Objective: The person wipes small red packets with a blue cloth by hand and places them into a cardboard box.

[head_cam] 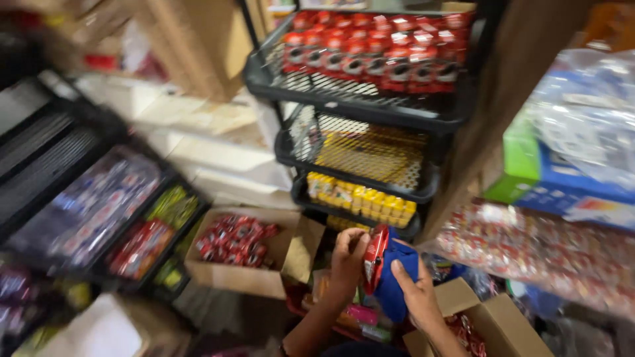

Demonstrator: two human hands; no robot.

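While both hands are raised in front of the black wire rack [370, 106], they hold things between them. The left hand [346, 259] has its fingers bent around the edge of a red packet [375, 256], which stands almost upright just below the lowest shelf of the rack. The right hand [415, 291] grasps a blue packet [400, 277] from below and from the side; its thumb lies on the blue surface. Red packet and blue packet touch each other, the red one on the left side of the blue one.

On the top shelf of the rack lie rows of red packets with dark ends [377, 49]. The middle shelf shows a yellow mesh-like filling, too blurred to tell what it is. On the lowest shelf stand yellow packets [360, 197] in a row.

Left of the rack's foot, an open cardboard box [248, 277] sits on the floor, and small red sweets [235, 239] fill it. Further left of this box, a low black tray [142, 264] holds red, green and bluish-white packs. Right of the rack, behind a brown wooden board, there are a green and blue carton [542, 175] and clear bags with red and white pieces [536, 248]. Below the right hand, a second open cardboard box [489, 327] holds a few red packs.
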